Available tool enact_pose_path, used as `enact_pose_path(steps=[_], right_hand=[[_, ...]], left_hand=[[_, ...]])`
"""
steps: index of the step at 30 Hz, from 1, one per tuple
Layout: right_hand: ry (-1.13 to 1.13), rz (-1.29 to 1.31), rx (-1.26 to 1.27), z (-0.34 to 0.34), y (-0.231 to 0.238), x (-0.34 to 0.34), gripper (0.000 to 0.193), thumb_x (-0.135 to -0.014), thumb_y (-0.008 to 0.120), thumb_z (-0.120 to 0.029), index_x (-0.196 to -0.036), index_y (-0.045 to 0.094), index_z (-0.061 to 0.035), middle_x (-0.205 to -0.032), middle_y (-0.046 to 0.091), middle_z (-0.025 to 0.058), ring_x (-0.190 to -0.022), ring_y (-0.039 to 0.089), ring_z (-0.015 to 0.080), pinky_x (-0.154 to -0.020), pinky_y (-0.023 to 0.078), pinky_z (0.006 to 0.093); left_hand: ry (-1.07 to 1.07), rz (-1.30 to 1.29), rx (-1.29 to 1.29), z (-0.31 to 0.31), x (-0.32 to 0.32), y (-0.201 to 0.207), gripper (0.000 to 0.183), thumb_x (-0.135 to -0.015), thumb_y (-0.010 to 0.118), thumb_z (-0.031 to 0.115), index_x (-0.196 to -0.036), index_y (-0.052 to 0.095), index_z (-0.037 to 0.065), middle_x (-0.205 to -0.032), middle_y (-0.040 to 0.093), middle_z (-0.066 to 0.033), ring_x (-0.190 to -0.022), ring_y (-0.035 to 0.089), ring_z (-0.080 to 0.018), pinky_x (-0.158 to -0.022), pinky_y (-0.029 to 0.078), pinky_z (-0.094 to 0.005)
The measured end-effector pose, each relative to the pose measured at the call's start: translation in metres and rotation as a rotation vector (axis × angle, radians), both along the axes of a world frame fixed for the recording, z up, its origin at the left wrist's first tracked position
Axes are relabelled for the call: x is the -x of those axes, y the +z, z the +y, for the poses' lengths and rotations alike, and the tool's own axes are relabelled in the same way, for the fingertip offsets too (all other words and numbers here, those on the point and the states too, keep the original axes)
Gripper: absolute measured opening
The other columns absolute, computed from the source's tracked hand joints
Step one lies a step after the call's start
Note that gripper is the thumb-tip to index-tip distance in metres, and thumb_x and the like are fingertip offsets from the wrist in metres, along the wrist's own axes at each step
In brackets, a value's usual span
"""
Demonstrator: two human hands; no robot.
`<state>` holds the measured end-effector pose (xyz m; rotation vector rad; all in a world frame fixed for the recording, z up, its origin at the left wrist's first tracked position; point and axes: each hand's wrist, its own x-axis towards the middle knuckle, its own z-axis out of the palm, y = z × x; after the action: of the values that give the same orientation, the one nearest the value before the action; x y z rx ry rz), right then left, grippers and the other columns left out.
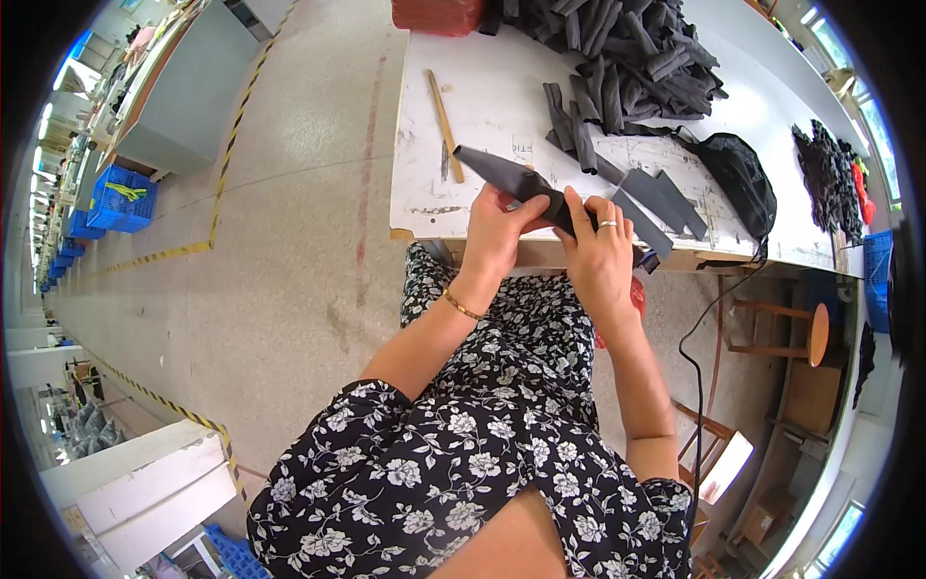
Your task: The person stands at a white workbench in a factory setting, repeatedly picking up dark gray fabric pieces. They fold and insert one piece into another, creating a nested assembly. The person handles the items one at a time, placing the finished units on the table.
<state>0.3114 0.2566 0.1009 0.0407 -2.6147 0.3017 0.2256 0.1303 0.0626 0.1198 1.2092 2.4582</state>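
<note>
A dark grey fabric piece [502, 175], narrow and folded or tube-like, is held in both hands just above the near edge of the white table [422, 183]. My left hand [495, 232] pinches its middle between thumb and fingers. Closed on its near end is my right hand [600, 249], with a ring on one finger. The piece's free end points away to the far left. Beside it on the table lies a thin wooden stick [445, 124]. Flat dark strips [666, 201] rest to the right of my hands.
A large heap of dark fabric pieces [627, 58] covers the table's far side. A black bag [738, 179] sits at the right, with a black cord [690, 338] hanging down. A red bundle [436, 13] stands at the far left corner. Wooden stools [818, 334] are below right.
</note>
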Motion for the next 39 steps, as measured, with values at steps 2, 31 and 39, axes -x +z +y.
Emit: enact_pose_path(steps=[2,31,39], right_hand=[[0.001,0.025,0.094,-0.005,0.000,-0.001,0.055,-0.080,0.072,-0.009,-0.131,0.052,-0.0040,-0.107,0.052,0.0132,-0.099,0.054,0.0310,-0.086,0.044,0.0439],[0.267,0.013,0.410,-0.003,-0.025,0.005,0.013,-0.083,0.067,-0.001,-0.091,0.057,0.0007,-0.099,0.062,0.0175,-0.080,0.062,0.0377,-0.068,0.050,0.0440],[0.265,-0.002,0.449,-0.004,-0.022,0.010,0.011,-0.084,0.066,0.000,-0.091,0.057,0.0001,-0.097,0.062,0.0157,-0.076,0.063,0.0346,-0.064,0.051,0.0406]], left_hand=[[0.007,0.034,-0.056,-0.003,-0.004,0.007,0.044,-0.086,0.068,-0.001,-0.126,0.049,0.000,-0.111,0.062,-0.0143,-0.101,0.065,-0.0273,-0.093,0.056,-0.0406],[0.121,-0.068,-0.385,0.005,-0.001,0.013,0.029,-0.101,0.052,0.023,-0.112,0.056,-0.004,-0.097,0.066,-0.0133,-0.100,0.066,-0.0289,-0.098,0.050,-0.0424],[0.113,-0.083,-0.404,0.005,-0.005,0.012,0.033,-0.099,0.056,0.027,-0.115,0.055,-0.002,-0.096,0.068,-0.0103,-0.100,0.066,-0.0282,-0.098,0.050,-0.0405]])
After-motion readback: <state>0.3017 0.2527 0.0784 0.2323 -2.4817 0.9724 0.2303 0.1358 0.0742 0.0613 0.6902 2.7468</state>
